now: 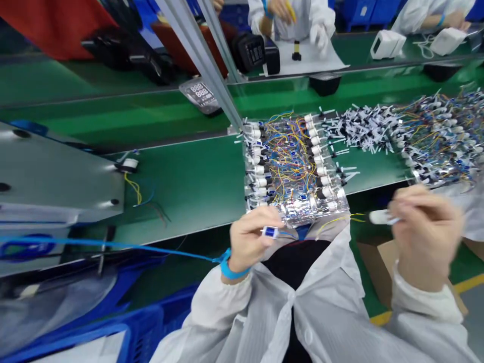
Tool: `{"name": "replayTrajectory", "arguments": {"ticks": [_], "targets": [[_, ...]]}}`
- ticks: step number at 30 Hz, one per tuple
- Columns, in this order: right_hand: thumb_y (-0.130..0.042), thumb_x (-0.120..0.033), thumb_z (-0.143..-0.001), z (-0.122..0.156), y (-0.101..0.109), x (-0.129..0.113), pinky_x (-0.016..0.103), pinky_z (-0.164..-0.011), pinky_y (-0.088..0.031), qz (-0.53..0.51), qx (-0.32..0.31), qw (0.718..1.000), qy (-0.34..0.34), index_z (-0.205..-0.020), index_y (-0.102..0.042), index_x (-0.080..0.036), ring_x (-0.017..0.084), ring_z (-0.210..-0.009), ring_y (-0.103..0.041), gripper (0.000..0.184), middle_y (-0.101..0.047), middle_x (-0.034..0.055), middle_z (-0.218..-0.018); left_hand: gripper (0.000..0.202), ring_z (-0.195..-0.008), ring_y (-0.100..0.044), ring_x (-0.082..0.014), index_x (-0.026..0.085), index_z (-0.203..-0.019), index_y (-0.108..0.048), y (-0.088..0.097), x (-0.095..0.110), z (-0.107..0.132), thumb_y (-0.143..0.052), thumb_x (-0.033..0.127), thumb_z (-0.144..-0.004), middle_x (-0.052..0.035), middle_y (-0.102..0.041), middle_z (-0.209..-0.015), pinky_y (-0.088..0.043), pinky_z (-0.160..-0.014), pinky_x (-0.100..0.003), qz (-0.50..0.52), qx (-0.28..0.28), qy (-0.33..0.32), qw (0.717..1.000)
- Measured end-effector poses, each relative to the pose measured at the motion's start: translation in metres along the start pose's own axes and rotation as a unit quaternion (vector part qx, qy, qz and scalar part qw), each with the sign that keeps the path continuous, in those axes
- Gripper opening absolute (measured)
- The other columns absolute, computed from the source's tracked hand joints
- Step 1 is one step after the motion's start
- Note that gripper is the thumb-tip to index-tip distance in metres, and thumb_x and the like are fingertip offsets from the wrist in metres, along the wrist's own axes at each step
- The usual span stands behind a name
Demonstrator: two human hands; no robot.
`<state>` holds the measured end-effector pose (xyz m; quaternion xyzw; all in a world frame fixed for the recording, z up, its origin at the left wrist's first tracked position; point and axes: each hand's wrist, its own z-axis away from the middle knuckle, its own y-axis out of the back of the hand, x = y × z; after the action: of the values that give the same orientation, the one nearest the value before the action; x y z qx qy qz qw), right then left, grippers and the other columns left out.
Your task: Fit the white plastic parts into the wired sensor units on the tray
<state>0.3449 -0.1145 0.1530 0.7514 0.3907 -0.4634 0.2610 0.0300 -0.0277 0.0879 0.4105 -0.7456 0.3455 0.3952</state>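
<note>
My left hand (251, 237), with a blue wrist strap, is closed in a pinch on a small blue and white part (270, 232) with thin wires. My right hand (425, 234) is curled round a white cylindrical part (380, 217) whose yellow wires run left toward the other part. Both hands hover at the table's near edge, just in front of a clear tray (295, 166) packed with several of the same wired parts in rows.
A second heap of wired parts (442, 133) and loose white pieces (363, 128) lies to the right. One lone wired part (130, 164) sits beside a grey metal plate (56, 176). A slanted metal rail (204, 55) crosses above. Other people work across the green belt.
</note>
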Motion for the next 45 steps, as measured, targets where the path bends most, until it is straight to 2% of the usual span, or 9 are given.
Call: {"name": "replayTrajectory", "arguments": {"ticks": [5,9,17,21,25,30,36,41,45], "targets": [[-0.087,-0.012,-0.085,0.055,-0.069,0.024,0.034,-0.071,-0.061,-0.142,-0.149,0.969,-0.139,-0.092,-0.081,-0.027,0.019,-0.080,-0.074,0.018,-0.078,0.0028,-0.084,0.025,-0.098,-0.079,-0.0207,0.024,-0.120,-0.083,-0.039,-0.013,-0.005,-0.077,0.037,-0.099,-0.0107,-0.082,-0.107,-0.066,-0.088,-0.035,-0.024,-0.085,0.017,0.996],[-0.085,-0.007,-0.086,0.068,-0.091,0.027,0.030,-0.073,-0.062,-0.150,-0.137,0.968,-0.146,-0.096,-0.080,-0.028,0.017,-0.082,-0.075,0.023,-0.079,0.0008,-0.087,0.037,-0.074,-0.078,-0.0139,0.024,-0.123,-0.079,-0.045,-0.018,0.005,-0.089,0.028,-0.088,-0.0051,-0.084,-0.097,-0.064,-0.068,-0.024,0.011,-0.029,0.093,0.995],[-0.083,-0.004,-0.087,0.071,-0.096,0.030,0.029,-0.074,-0.062,-0.133,-0.144,0.969,-0.150,-0.096,-0.079,-0.028,0.016,-0.086,-0.076,0.026,-0.079,0.0002,-0.089,0.024,-0.099,-0.081,-0.0210,0.020,-0.099,-0.084,-0.033,-0.023,0.003,-0.093,0.035,-0.082,-0.0101,-0.084,-0.105,-0.067,-0.084,-0.030,-0.050,-0.048,0.110,0.992],[-0.083,-0.005,-0.087,0.070,-0.096,0.035,0.029,-0.073,-0.061,-0.130,-0.138,0.970,-0.155,-0.094,-0.078,-0.027,0.016,-0.085,-0.075,0.024,-0.079,0.0002,-0.088,0.034,-0.071,-0.078,-0.0158,0.017,-0.101,-0.078,-0.034,-0.021,0.006,-0.095,0.039,-0.080,-0.0069,-0.083,-0.089,-0.064,-0.063,-0.024,-0.007,-0.013,0.188,0.982],[-0.084,-0.006,-0.086,0.068,-0.094,0.038,0.030,-0.073,-0.060,-0.119,-0.136,0.971,-0.158,-0.093,-0.077,-0.027,0.017,-0.086,-0.075,0.023,-0.079,0.0004,-0.088,0.031,-0.070,-0.075,-0.0144,0.018,-0.093,-0.080,-0.032,-0.023,0.006,-0.095,0.042,-0.079,-0.0047,-0.080,-0.080,-0.060,-0.063,-0.023,-0.058,-0.001,0.128,0.990],[-0.083,-0.005,-0.087,0.067,-0.094,0.036,0.030,-0.075,-0.060,-0.112,-0.137,0.973,-0.148,-0.095,-0.078,-0.027,0.017,-0.088,-0.075,0.024,-0.079,0.0005,-0.089,0.026,-0.086,-0.077,-0.0165,0.023,-0.099,-0.084,-0.031,-0.026,0.001,-0.097,0.030,-0.077,-0.0055,-0.082,-0.092,-0.062,-0.079,-0.028,-0.125,-0.021,0.060,0.990],[-0.082,-0.012,-0.089,0.066,-0.097,0.037,0.030,-0.079,-0.061,-0.131,-0.108,0.970,-0.174,-0.095,-0.079,-0.027,0.017,-0.091,-0.073,0.017,-0.077,0.0011,-0.092,0.029,-0.095,-0.076,-0.0189,0.025,-0.108,-0.087,-0.032,-0.023,0.001,-0.095,0.027,-0.080,-0.0096,-0.081,-0.105,-0.063,-0.074,-0.027,-0.076,-0.036,0.135,0.987],[-0.078,-0.023,-0.094,0.064,-0.094,0.040,0.024,-0.057,-0.053,-0.204,-0.066,0.933,-0.289,-0.099,-0.080,-0.028,0.012,-0.072,-0.067,0.008,-0.078,0.0012,-0.097,0.032,-0.106,-0.076,-0.0195,0.027,-0.121,-0.085,-0.030,-0.020,0.004,-0.085,0.021,-0.090,-0.0107,-0.082,-0.114,-0.064,-0.087,-0.029,-0.033,-0.051,0.187,0.981],[-0.084,-0.019,-0.088,0.066,-0.093,0.043,0.028,-0.066,-0.055,-0.158,-0.065,0.960,-0.221,-0.095,-0.081,-0.028,0.015,-0.079,-0.068,0.012,-0.075,0.0012,-0.091,0.029,-0.097,-0.078,-0.0192,0.025,-0.110,-0.087,-0.032,-0.021,0.004,-0.092,0.020,-0.083,-0.0084,-0.084,-0.103,-0.065,-0.084,-0.029,-0.046,-0.022,0.181,0.982]]}}
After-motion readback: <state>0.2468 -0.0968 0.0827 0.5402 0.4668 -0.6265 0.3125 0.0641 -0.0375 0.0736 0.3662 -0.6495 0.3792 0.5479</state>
